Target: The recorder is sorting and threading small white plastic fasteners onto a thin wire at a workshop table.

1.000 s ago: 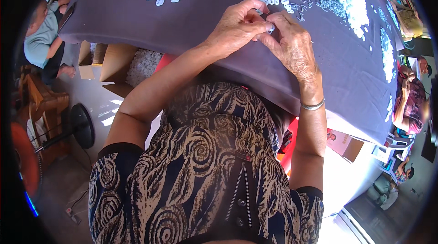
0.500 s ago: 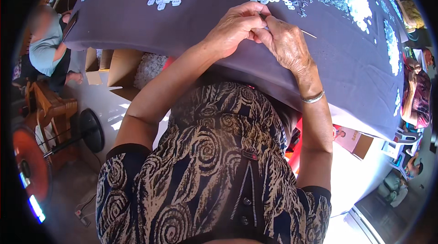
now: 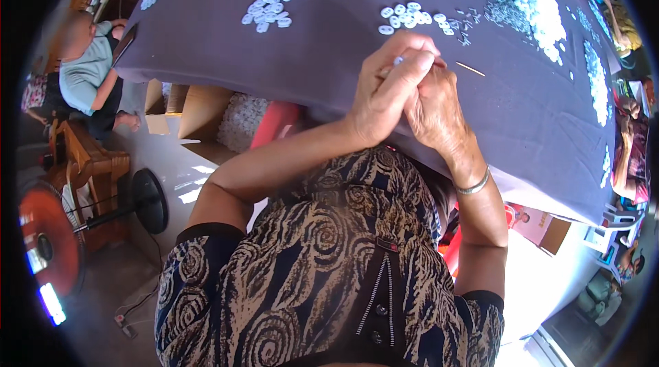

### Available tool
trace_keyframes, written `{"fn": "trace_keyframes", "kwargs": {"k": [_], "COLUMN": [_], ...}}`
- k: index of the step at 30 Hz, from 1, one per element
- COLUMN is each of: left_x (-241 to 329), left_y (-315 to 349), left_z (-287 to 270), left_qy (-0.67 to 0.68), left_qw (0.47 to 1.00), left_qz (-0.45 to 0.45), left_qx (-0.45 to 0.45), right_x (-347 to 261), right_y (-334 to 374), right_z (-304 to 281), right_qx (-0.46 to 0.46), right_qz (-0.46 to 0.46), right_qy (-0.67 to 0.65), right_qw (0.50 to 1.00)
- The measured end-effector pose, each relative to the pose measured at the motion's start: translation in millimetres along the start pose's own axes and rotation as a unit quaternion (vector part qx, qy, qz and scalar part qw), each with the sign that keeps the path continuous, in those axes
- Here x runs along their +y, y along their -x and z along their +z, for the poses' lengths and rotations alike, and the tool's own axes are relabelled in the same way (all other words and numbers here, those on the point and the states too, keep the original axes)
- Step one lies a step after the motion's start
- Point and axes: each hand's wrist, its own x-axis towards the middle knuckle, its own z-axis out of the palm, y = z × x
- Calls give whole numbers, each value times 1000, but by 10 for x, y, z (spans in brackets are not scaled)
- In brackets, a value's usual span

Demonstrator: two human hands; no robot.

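Note:
My left hand [image 3: 391, 89] and right hand [image 3: 436, 102] are pressed together above the table's near edge, fingers closed and overlapping. The left thumb lies across the fingers of the right hand. A small whitish piece [image 3: 398, 61] peeks out between the left fingers; its kind is hard to tell. What the right hand grips, if anything, is hidden. Just beyond the hands lies a group of small white oval plastic pieces with holes [image 3: 412, 17], with small dark metal-looking bits [image 3: 465, 27] beside it. A thin pale stick [image 3: 471, 69] rests on the cloth right of my hands.
A dark cloth [image 3: 329, 44] covers the table. More white pieces sit in a group at left [image 3: 268, 8] and a big heap at right [image 3: 532, 3]. Below the left edge stand a cardboard box [image 3: 206, 109] and a fan [image 3: 44, 243]. Another person [image 3: 89, 72] sits at far left.
My hands have closed more tightly together, the left thumb now folded over the right fingers. The whole view has shifted slightly, so the table appears lower and farther right.

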Motion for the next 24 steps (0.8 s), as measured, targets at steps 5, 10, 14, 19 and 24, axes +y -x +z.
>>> {"fn": "trace_keyframes", "kwargs": {"k": [5,10,14,19,24], "left_x": [-120,-155,-215,-232,-251], "left_y": [23,5,-18,-42,-66], "left_z": [69,95,82,63,15], "left_qy": [104,113,113,129,103], "left_qw": [989,982,975,972,978], "left_qz": [-20,-57,-76,-75,-81], "left_qx": [103,141,176,181,162], "right_x": [53,143,206,230,250], "right_y": [16,52,60,51,53], "right_z": [132,175,228,252,323], "right_qx": [28,16,4,11,56], "right_qz": [13,30,48,24,16], "right_qy": [-2,53,52,47,30], "right_qw": [1000,998,998,999,998]}}
